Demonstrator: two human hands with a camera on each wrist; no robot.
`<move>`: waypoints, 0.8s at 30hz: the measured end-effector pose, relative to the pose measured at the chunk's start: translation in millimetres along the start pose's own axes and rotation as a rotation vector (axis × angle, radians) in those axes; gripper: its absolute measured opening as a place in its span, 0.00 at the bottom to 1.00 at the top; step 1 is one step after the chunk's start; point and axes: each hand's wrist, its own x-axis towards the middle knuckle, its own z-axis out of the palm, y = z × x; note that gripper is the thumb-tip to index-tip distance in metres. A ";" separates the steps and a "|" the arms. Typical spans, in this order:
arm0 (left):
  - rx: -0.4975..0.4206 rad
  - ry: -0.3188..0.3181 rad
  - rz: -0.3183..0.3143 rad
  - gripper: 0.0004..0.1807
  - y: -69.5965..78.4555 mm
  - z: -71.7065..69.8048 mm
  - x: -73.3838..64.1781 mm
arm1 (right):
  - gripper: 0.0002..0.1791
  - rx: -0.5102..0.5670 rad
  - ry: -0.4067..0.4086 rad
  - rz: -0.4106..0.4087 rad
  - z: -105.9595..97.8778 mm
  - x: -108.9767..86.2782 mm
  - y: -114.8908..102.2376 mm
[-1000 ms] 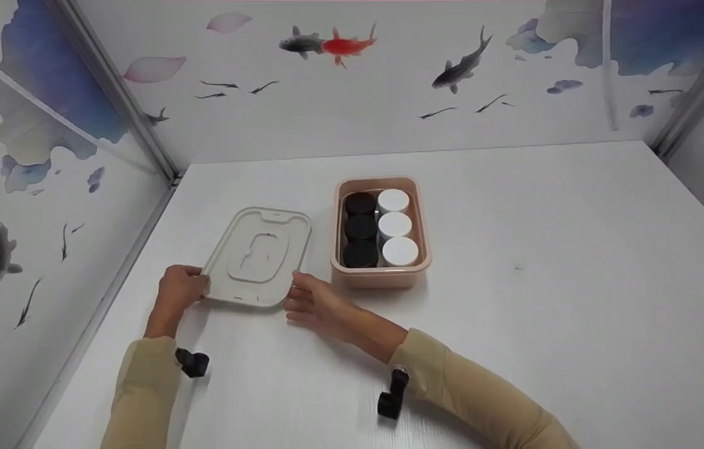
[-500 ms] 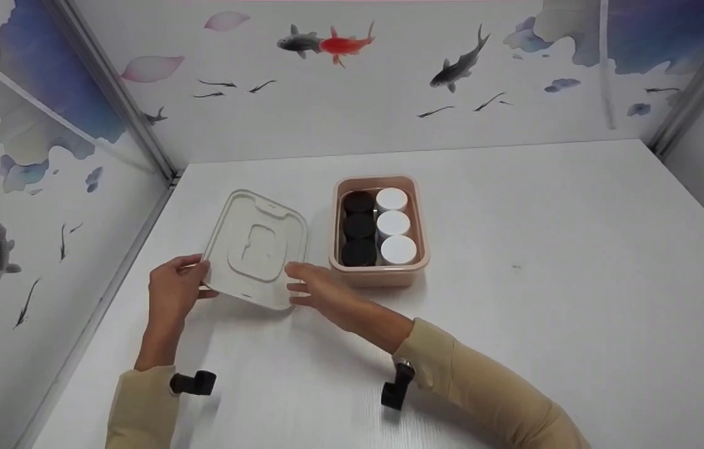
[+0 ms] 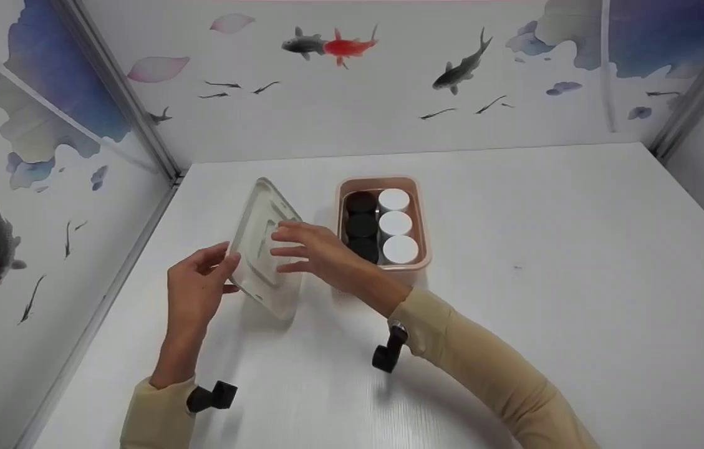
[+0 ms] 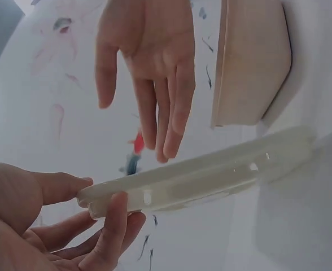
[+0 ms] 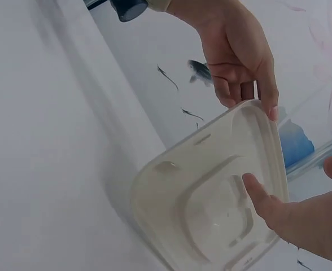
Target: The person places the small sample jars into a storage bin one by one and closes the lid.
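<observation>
My left hand (image 3: 192, 290) pinches a cream plastic lid (image 3: 254, 227) at its left edge, thumb on one face and fingers behind. The lid is tilted steeply, its right side lower and close over the table, as the left wrist view shows the lid (image 4: 211, 178) nearly edge-on. My right hand (image 3: 330, 259) hovers at the lid's inner face with fingers extended and spread, holding nothing. In the right wrist view its fingers overlap the lid's raised panel (image 5: 219, 209). Just right of the lid stands a pink box (image 3: 425, 240), partly covered by my right hand.
Inside the box are a row of black-capped jars (image 3: 361, 224) and a row of white-capped jars (image 3: 395, 223). A white wall (image 3: 376, 131) printed with fish rises behind the white table (image 3: 564, 299); another wall (image 3: 46, 249) runs along the left.
My left hand has raised and tipped the lid from nearly flat to steeply tilted, shifting slightly right. My right hand has left the lid's right edge and moved up before its face.
</observation>
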 end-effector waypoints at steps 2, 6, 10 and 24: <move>0.012 0.004 0.023 0.21 4.8 5.0 -4.0 | 0.33 0.016 0.014 -0.004 -0.7 4.2 -5.9; 0.062 0.017 0.070 0.20 13.9 13.9 -13.7 | 0.29 0.058 0.028 -0.026 -3.6 8.5 -16.7; 0.143 0.041 0.147 0.19 19.4 23.5 -23.0 | 0.29 0.074 0.069 -0.044 -7.0 7.1 -24.3; 0.146 0.070 0.407 0.16 16.2 54.1 -43.6 | 0.33 0.094 0.300 0.007 -13.3 -3.1 -30.3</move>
